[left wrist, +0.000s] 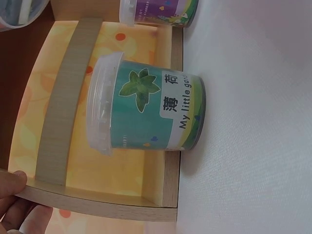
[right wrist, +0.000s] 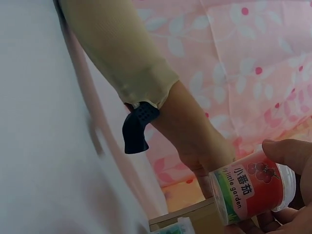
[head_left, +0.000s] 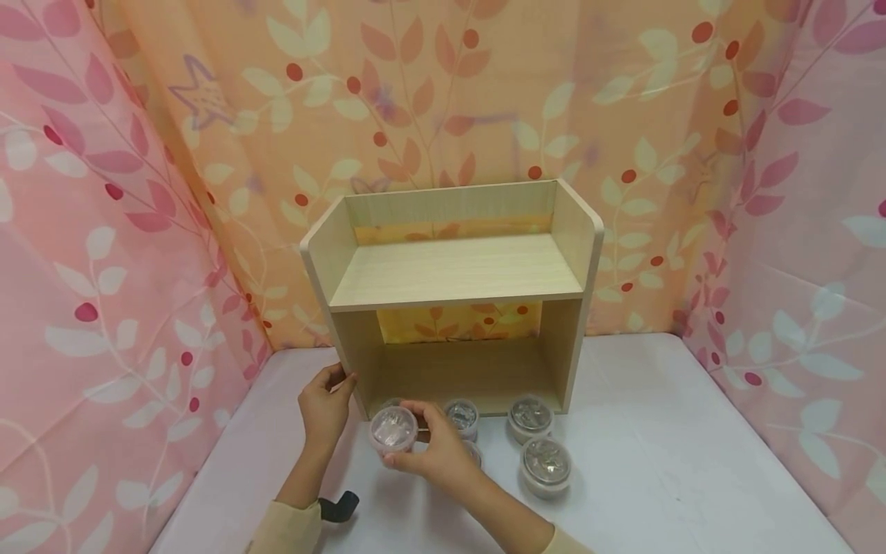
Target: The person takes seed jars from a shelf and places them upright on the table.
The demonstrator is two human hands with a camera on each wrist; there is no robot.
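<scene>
My right hand (head_left: pixel 443 454) holds a small plastic cup (head_left: pixel 393 431) with a clear lid, thumb on the near side and fingers behind. In the right wrist view this cup (right wrist: pixel 246 187) has a red label with a tomato picture, and it is tilted. My left hand (head_left: pixel 324 404) pinches the front edge of the left side panel of a small wooden shelf (head_left: pixel 457 269). A lidded cup with a teal mint label (left wrist: pixel 141 105) stands on the table by the shelf's front edge in the left wrist view; in the head view the right hand's cup mostly hides it.
More lidded cups stand before the shelf: one near its middle (head_left: pixel 461 415), one partly behind my right hand (head_left: pixel 474 454), and two on the right, a rear cup (head_left: pixel 531 415) and a front cup (head_left: pixel 547 465). A white cloth (head_left: pixel 644 446) covers the table. Patterned curtains (head_left: pixel 450 92) surround it.
</scene>
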